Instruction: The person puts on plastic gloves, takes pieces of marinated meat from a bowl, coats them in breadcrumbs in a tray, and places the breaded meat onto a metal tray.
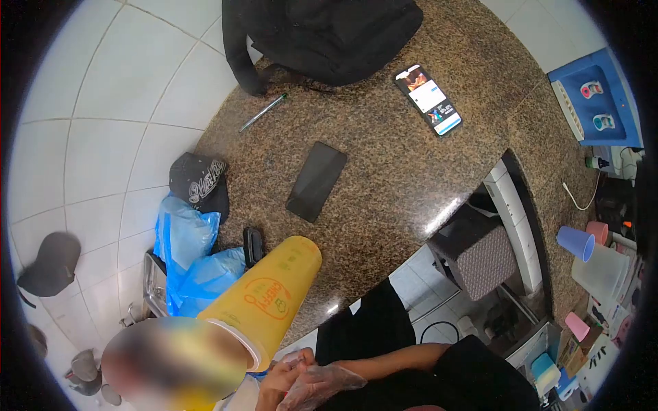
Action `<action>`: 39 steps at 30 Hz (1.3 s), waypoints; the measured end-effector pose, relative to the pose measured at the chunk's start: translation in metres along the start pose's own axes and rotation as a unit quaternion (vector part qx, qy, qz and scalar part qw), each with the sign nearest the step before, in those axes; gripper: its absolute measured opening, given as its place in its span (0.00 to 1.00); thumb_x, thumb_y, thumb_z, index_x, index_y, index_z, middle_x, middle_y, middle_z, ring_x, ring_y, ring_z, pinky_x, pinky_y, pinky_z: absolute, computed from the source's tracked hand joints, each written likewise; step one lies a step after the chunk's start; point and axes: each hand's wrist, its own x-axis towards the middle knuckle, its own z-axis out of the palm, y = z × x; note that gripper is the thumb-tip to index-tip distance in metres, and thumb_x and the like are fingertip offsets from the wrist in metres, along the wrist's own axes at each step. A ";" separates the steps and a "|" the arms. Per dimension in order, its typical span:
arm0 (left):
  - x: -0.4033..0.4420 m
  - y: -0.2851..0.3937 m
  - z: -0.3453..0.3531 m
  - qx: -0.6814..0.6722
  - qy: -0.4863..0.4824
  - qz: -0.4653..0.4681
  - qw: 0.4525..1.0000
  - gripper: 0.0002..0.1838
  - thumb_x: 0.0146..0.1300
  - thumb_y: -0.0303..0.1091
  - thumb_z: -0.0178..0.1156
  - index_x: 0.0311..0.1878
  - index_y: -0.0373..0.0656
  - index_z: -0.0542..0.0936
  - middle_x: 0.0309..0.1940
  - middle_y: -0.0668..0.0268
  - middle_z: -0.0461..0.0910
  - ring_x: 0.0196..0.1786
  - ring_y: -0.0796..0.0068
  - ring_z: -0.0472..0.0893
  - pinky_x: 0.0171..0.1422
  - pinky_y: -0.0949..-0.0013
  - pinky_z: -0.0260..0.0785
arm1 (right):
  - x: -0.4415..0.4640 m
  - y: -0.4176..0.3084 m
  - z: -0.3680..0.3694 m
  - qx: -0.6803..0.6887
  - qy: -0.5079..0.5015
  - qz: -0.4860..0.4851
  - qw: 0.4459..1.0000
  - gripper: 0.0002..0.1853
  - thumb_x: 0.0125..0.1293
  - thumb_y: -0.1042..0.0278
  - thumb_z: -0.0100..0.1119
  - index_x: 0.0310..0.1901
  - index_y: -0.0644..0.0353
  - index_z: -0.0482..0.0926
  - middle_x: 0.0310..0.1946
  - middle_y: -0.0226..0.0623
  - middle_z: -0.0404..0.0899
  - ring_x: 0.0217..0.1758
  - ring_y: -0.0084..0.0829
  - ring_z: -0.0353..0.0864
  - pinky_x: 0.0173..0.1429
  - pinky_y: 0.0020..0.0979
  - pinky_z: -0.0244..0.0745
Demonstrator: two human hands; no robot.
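Observation:
My right hand point(317, 388), in a clear plastic glove with a loose cuff, is low in front of my body. Against it is my left hand point(279, 378), its fingers curled in. The hands touch and overlap, so whatever lies between their fingers is hidden. Just beyond them, a big yellow roll point(282, 288) with red "Cheff" lettering and a pale rim at its near end lies tilted over the counter edge. A blurred patch covers the area at its near end.
On the granite counter point(384, 171) are a dark phone point(317, 181), a lit phone point(430, 100), a pen point(263, 113), a black bag point(322, 41), a cap point(199, 181) and blue plastic bags point(185, 236). A woven-pattern stool point(476, 253) stands below. Cups point(576, 243) are at right.

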 end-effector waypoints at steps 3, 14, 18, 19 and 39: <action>0.014 0.001 0.002 -0.109 -0.040 -0.021 0.993 0.25 0.71 0.58 0.69 0.43 0.46 0.72 0.34 0.75 0.69 0.37 0.82 0.70 0.40 0.75 0.61 | 0.000 -0.004 -0.002 -0.004 -0.008 0.011 1.000 0.39 0.76 0.29 0.49 0.68 0.60 0.67 0.64 0.41 0.70 0.66 0.44 0.71 0.69 0.46 0.65; 0.122 -0.021 0.076 -0.113 -0.040 -0.021 0.993 0.15 0.80 0.43 0.64 0.38 0.50 0.71 0.21 0.79 0.64 0.24 0.86 0.64 0.29 0.76 0.54 | 0.048 -0.025 0.012 -0.040 -0.046 -0.009 0.998 0.33 0.76 0.33 0.54 0.60 0.60 0.72 0.55 0.42 0.75 0.58 0.44 0.76 0.61 0.45 0.69; 0.141 -0.047 0.078 -0.089 -0.015 -0.006 0.996 0.14 0.78 0.40 0.66 0.39 0.46 0.73 0.28 0.75 0.72 0.30 0.84 0.72 0.34 0.75 0.64 | 0.067 -0.034 0.021 -0.078 -0.057 -0.007 0.995 0.31 0.76 0.35 0.56 0.57 0.60 0.74 0.52 0.42 0.76 0.55 0.44 0.77 0.58 0.44 0.71; 0.137 -0.045 0.076 0.001 0.030 0.030 0.999 0.12 0.77 0.39 0.67 0.41 0.45 0.74 0.31 0.73 0.73 0.34 0.82 0.74 0.38 0.73 0.67 | 0.069 -0.038 0.023 -0.091 -0.055 -0.006 0.994 0.30 0.76 0.35 0.57 0.56 0.60 0.74 0.51 0.42 0.77 0.54 0.44 0.78 0.57 0.44 0.71; 0.056 -0.028 0.024 0.134 0.314 0.134 0.930 0.13 0.68 0.23 0.69 0.50 0.41 0.75 0.44 0.61 0.83 0.42 0.74 0.83 0.44 0.67 0.78 | -0.091 -0.107 -0.005 -0.468 0.362 0.355 0.724 0.24 0.80 0.46 0.58 0.37 0.63 0.78 0.25 0.50 0.77 0.33 0.55 0.83 0.39 0.50 0.75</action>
